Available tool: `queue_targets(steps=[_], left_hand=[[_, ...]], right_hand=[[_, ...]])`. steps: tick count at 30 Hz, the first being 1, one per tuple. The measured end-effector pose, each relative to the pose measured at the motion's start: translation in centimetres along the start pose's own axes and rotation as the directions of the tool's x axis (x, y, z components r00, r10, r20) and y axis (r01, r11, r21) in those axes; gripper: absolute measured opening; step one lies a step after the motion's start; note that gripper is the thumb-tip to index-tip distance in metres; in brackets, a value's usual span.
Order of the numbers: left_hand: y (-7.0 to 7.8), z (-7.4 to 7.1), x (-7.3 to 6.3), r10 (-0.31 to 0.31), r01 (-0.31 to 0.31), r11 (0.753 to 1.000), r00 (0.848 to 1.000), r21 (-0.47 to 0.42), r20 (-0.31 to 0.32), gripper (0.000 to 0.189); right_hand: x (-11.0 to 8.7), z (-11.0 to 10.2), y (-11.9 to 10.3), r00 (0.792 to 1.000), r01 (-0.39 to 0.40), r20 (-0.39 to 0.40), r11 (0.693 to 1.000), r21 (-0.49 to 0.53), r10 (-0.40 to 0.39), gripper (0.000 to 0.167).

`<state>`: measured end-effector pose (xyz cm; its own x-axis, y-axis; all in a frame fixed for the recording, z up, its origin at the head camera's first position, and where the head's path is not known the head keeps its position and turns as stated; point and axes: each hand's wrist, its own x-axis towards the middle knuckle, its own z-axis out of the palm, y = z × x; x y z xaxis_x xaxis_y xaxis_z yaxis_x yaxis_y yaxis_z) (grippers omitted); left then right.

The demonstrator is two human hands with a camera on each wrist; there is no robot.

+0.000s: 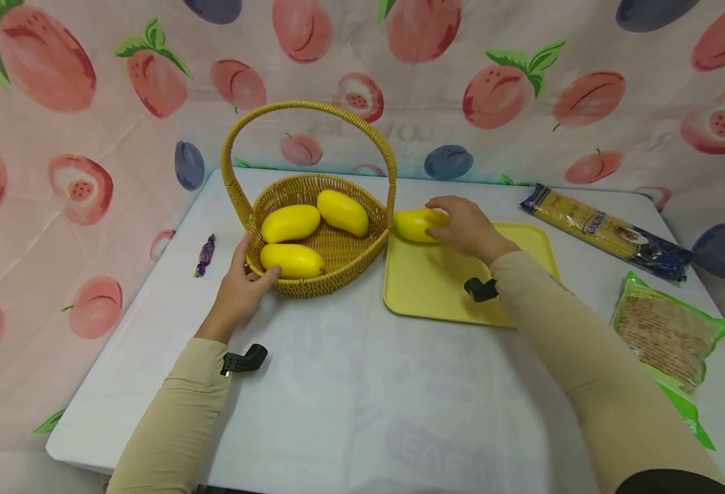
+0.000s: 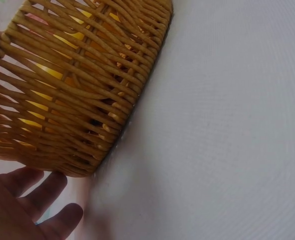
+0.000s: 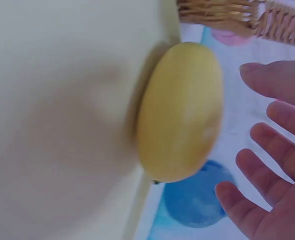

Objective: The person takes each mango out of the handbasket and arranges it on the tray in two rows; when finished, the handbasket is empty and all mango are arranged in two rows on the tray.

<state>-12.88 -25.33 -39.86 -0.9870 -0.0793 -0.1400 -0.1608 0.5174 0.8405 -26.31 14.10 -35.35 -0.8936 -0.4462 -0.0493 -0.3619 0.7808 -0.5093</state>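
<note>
In the head view, a woven basket [image 1: 309, 285] with a tall arched handle holds three yellow mangoes, among them one mango [image 1: 292, 261] near the front rim. My left hand [image 1: 239, 288] grips the basket's left side, thumb over the rim and fingers outside; the left wrist view shows those fingers [image 2: 42, 195] against the weave. Another mango [image 1: 417, 226] lies at the back left corner of a yellow tray [image 1: 443, 295]. Around its right end is my right hand [image 1: 464, 226]. In the right wrist view, the fingers are spread and apart from this mango [image 3: 180, 112].
A purple-wrapped candy [image 1: 204, 256] lies left of the basket. To the right of the tray are a long noodle packet [image 1: 603, 230] and a green-edged bag [image 1: 668, 333]. A fruit-print cloth [image 1: 412, 89] hangs behind the white table [image 1: 338, 412].
</note>
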Motion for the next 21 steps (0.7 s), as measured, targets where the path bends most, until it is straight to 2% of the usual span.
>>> queue_targets(steps=[6, 11, 16, 21], left_hand=[[0.0, -0.1, -0.1, 0.014, -0.014, 1.0, 1.0, -0.001, 0.004, 0.095], [0.0, -0.3, 0.0, 0.017, -0.017, 1.0, 1.0, 0.004, 0.016, 0.095], [-0.3, -0.8, 0.0, 0.029, -0.029, 1.0, 0.999, 0.001, 0.034, 0.093], [-0.9, -1.3, 0.4, 0.095, -0.094, 0.995, 0.995, -0.025, 0.041, 0.089]], right_hand=[[-1.4, -0.5, -1.2, 0.996, 0.084, -0.013, 0.996, 0.011, -0.084, 0.056], [-2.6, -0.5, -2.9, 0.983, 0.182, -0.026, 0.983, 0.018, -0.181, 0.055], [-3.5, 0.0, -4.8, 0.965, 0.261, -0.022, 0.965, 0.022, -0.261, 0.056], [-3.8, 0.7, -6.7, 0.932, 0.362, -0.021, 0.932, 0.008, -0.361, 0.054]])
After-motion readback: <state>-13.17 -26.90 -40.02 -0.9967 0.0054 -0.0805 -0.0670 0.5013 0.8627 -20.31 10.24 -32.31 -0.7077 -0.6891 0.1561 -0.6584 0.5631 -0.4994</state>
